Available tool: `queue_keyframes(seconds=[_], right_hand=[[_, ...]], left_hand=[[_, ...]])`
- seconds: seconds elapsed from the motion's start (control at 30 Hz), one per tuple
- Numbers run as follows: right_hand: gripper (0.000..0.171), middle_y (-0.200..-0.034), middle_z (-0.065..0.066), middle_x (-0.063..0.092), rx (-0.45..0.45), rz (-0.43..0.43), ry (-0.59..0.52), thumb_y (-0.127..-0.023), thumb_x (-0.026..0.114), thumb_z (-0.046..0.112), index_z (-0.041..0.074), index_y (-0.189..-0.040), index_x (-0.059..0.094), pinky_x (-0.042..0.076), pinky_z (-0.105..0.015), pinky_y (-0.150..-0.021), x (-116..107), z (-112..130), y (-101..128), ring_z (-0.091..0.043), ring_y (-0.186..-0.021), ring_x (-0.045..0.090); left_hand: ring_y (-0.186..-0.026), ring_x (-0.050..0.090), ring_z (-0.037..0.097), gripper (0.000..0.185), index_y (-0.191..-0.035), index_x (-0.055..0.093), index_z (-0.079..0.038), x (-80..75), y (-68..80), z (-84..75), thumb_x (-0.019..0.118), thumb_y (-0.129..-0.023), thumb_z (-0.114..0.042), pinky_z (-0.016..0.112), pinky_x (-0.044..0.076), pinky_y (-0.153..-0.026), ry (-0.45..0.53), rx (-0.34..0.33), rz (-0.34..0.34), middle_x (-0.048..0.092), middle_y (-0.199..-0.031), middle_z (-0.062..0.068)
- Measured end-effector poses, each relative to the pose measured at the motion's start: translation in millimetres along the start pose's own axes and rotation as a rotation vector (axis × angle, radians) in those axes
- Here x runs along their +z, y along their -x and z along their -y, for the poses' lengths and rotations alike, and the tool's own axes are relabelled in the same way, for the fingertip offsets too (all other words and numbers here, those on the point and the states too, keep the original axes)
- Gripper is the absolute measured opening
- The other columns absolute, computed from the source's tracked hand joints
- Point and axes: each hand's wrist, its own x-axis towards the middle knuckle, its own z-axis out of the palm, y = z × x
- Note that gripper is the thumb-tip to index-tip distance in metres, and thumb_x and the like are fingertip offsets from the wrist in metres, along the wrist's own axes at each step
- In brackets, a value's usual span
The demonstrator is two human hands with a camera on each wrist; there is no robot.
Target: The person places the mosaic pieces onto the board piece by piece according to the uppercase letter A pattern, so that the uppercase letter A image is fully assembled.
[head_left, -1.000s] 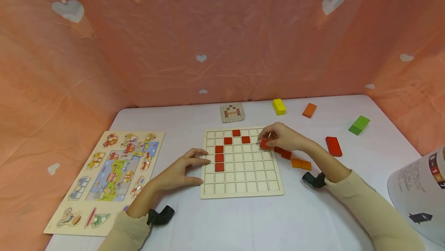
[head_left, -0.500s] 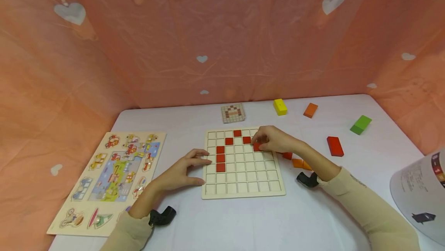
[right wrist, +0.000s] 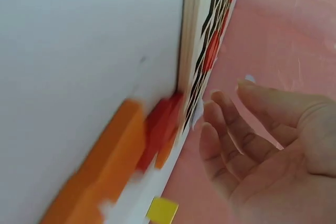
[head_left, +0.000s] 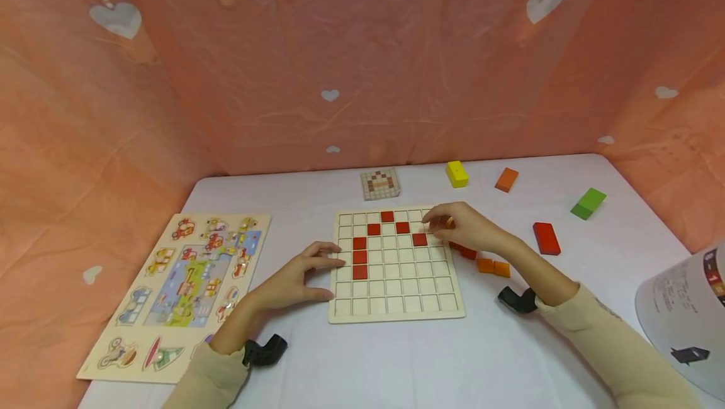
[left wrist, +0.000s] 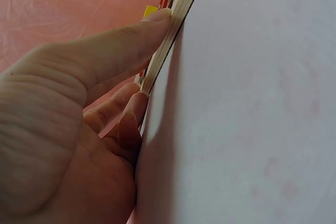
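A pale wooden grid board (head_left: 394,304) lies on the white table, with several red square tiles seated in its cells. The newest-looking position is the red tile (head_left: 419,240) right of centre. My left hand (head_left: 291,280) rests at the board's left edge, its fairly straight fingers and thumb touching the side, as the left wrist view also shows. Over the board's upper right corner hovers my right hand (head_left: 472,229), holding nothing. Its fingers are loosely bent and apart in the right wrist view. Beside the board, near that hand, lie red blocks (head_left: 466,251) and orange blocks (head_left: 493,267).
Behind the board lies a small pattern card (head_left: 380,184). A picture puzzle board (head_left: 130,277) stands to the left. Yellow (head_left: 457,173), orange (head_left: 506,179), green (head_left: 588,203) and red (head_left: 546,238) blocks lie further out. A white tub (head_left: 680,314) stands at right.
My right hand carried a red tile left onto the board, let it go in a cell, and moved back right. The left hand stayed at the board's edge.
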Motion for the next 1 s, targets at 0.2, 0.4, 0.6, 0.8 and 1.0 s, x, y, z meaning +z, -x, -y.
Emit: queue_keyframes(seconds=[0.2, 0.4, 0.6, 0.8, 1.0], right_hand=[[0.017, -0.093, -0.006, 0.063, 0.064, -0.028, 0.002, -0.086, 0.073, -0.004, -0.002, -0.103, 0.067, 0.049, -0.029, -0.076, -8, -13, 24, -0.023, -0.087, 0.055], [0.02, -0.092, -0.005, 0.061, 0.125, 0.004, 0.009, -0.083, 0.077, -0.001, -0.001, -0.098, 0.064, 0.05, -0.025, -0.073, -12, -24, 39, -0.022, -0.084, 0.054], [0.021, -0.083, -0.004, 0.054, 0.151, 0.025, 0.017, -0.082, 0.078, -0.001, 0.002, -0.091, 0.059, 0.046, -0.023, -0.067, -11, -26, 40, -0.022, -0.08, 0.05], [0.023, -0.077, -0.003, 0.049, 0.171, 0.039, 0.006, -0.082, 0.078, -0.001, 0.003, -0.087, 0.056, 0.044, -0.023, -0.063, -10, -24, 40, -0.02, -0.076, 0.049], [0.024, -0.08, -0.004, 0.051, 0.166, 0.034, 0.006, -0.082, 0.078, -0.003, 0.003, -0.09, 0.057, 0.046, -0.023, -0.064, -10, -23, 42, -0.021, -0.078, 0.05]], left_hand=[[-0.136, 0.037, 0.028, 0.055, -0.131, 0.065, -0.008, 0.0, -1.0, -0.5, 0.085, -0.08, -0.017, 0.05, 0.029, -0.112, 0.007, -0.002, 0.007, 0.04, -0.149, 0.005], [-0.136, 0.037, 0.028, 0.055, -0.131, 0.066, -0.008, 0.2, -1.4, -0.7, 0.084, -0.08, -0.018, 0.049, 0.028, -0.112, 0.008, -0.007, 0.008, 0.04, -0.149, 0.004], [-0.135, 0.037, 0.028, 0.054, -0.131, 0.066, -0.009, 0.5, -0.2, -0.6, 0.084, -0.081, -0.018, 0.051, 0.028, -0.112, -0.004, -0.01, 0.004, 0.04, -0.149, 0.004], [-0.136, 0.036, 0.029, 0.053, -0.13, 0.066, -0.009, 0.5, 0.4, -0.8, 0.084, -0.081, -0.018, 0.052, 0.028, -0.112, -0.004, -0.007, 0.001, 0.04, -0.149, 0.005], [-0.137, 0.036, 0.029, 0.054, -0.131, 0.066, -0.009, 0.3, -0.1, -1.8, 0.084, -0.081, -0.018, 0.053, 0.028, -0.112, 0.002, -0.008, 0.007, 0.04, -0.149, 0.005]])
